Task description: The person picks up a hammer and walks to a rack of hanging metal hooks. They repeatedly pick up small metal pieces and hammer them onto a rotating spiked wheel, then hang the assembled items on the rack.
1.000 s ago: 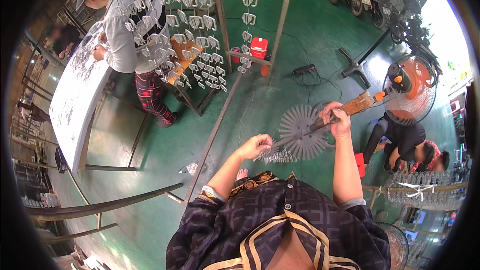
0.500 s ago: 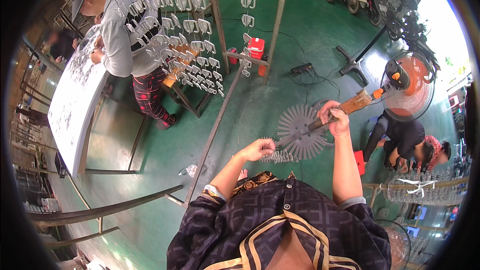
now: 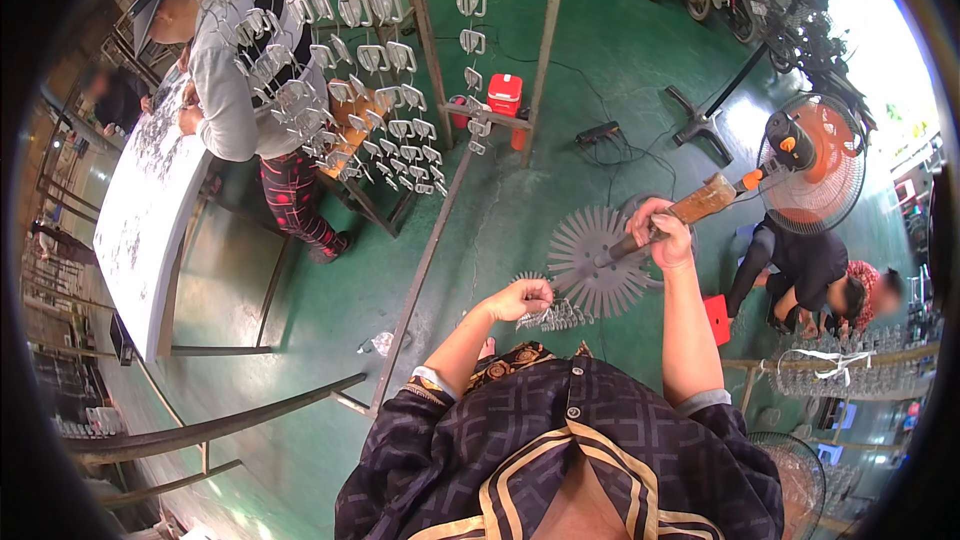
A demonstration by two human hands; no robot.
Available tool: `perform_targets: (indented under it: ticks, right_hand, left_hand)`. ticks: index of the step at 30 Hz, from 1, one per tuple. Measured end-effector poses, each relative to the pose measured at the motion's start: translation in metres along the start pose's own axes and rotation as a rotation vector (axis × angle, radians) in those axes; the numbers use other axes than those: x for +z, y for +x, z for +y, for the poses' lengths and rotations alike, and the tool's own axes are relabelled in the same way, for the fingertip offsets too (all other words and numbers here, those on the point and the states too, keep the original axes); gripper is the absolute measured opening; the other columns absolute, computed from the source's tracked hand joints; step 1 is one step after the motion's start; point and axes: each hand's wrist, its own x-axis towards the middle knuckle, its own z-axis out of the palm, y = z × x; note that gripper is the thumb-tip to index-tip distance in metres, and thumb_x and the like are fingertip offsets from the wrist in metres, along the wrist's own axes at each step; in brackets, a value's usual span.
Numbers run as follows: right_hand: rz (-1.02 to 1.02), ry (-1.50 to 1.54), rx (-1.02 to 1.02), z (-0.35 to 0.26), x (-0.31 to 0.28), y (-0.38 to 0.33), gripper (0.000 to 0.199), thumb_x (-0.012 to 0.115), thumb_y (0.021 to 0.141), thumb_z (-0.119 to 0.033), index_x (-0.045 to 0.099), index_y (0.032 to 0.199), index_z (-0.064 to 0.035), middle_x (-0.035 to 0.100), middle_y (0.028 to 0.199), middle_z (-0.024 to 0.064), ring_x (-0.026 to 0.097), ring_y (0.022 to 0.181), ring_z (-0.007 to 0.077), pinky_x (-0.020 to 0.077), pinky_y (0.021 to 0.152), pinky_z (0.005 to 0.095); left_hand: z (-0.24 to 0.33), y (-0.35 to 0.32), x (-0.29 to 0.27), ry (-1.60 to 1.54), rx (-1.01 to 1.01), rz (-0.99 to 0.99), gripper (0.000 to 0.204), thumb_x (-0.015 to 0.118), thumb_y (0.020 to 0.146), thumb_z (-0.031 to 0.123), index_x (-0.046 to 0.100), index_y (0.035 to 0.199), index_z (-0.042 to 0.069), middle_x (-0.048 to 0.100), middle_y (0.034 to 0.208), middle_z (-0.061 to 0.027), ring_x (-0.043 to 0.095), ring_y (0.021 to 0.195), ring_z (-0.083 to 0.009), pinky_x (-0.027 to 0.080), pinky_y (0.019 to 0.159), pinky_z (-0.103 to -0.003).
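Note:
My right hand is wrapped around a dark pole. The pole runs from the middle of a grey disc with radial slots up to a brown wrapped section. Beyond that section, an orange neck lines up with a standing fan that has orange blades. To the left, my left hand is closed, its fingertips curled together; whatever they hold is hidden. Small silvery metal pieces show right beside and below those fingers.
Rows of metal clasps hang from a frame ahead on the left. Someone in a grey top works at a white table. People crouch at the right near a red box. Cables cross the green floor.
The view has shifted slightly, and the hanging clasps sit farther left. Both hands stay nearly in place, with the right one still on the pole.

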Motion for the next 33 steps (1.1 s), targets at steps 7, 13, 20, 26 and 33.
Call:
perform_targets:
  ticks: [7,13,20,26,33]
  right_hand:
    - [0.003,-0.011,0.004,0.001,-0.001,0.0,0.029,0.053,0.067,-0.026,0.055,0.069,0.0028,0.05,0.055,0.0077,0.047,0.047,0.0156,0.0454,0.065,0.0315]
    - [-0.022,-0.005,0.001,0.001,-0.001,0.001,0.029,0.053,0.067,-0.026,0.055,0.069,0.0031,0.05,0.055,0.0079,0.048,0.048,0.0158,0.0452,0.064,0.031]
    - [-0.048,0.024,0.036,0.002,-0.001,0.001,0.029,0.054,0.067,-0.024,0.056,0.07,0.0043,0.054,0.061,0.0127,0.048,0.049,0.016,0.043,0.055,0.027]
    - [-0.083,0.019,0.042,0.002,0.002,0.001,0.03,0.054,0.067,-0.024,0.056,0.071,0.0051,0.056,0.064,0.0147,0.049,0.05,0.016,0.041,0.051,0.0273]
    - [-0.1,0.013,0.042,0.001,0.007,0.001,0.03,0.055,0.066,-0.025,0.056,0.071,0.0049,0.058,0.066,0.0152,0.049,0.051,0.0155,0.0401,0.05,0.0264]
  left_hand:
    - [0.001,-0.001,0.0,0.02,-0.022,-0.006,0.007,0.057,0.084,0.004,0.054,0.091,0.005,0.054,0.082,0.0037,0.048,0.078,-0.007,0.04,0.075,-0.023]
    - [-0.005,0.001,-0.003,-0.028,-0.023,-0.032,0.008,0.057,0.084,0.005,0.054,0.091,0.005,0.054,0.083,0.0041,0.047,0.079,-0.0063,0.04,0.075,-0.023]
    - [-0.007,0.006,-0.001,-0.109,-0.057,-0.08,0.008,0.056,0.084,0.005,0.054,0.092,0.006,0.053,0.084,0.0049,0.047,0.079,-0.0057,0.039,0.074,-0.022]
    - [-0.014,0.008,-0.002,-0.159,-0.068,-0.09,0.008,0.056,0.084,0.004,0.054,0.092,0.006,0.053,0.084,0.0051,0.047,0.079,-0.0055,0.039,0.074,-0.022]
    - [-0.024,0.012,-0.004,-0.221,-0.113,-0.086,0.01,0.058,0.083,0.004,0.054,0.092,0.007,0.054,0.086,0.0052,0.048,0.081,-0.0052,0.039,0.076,-0.022]
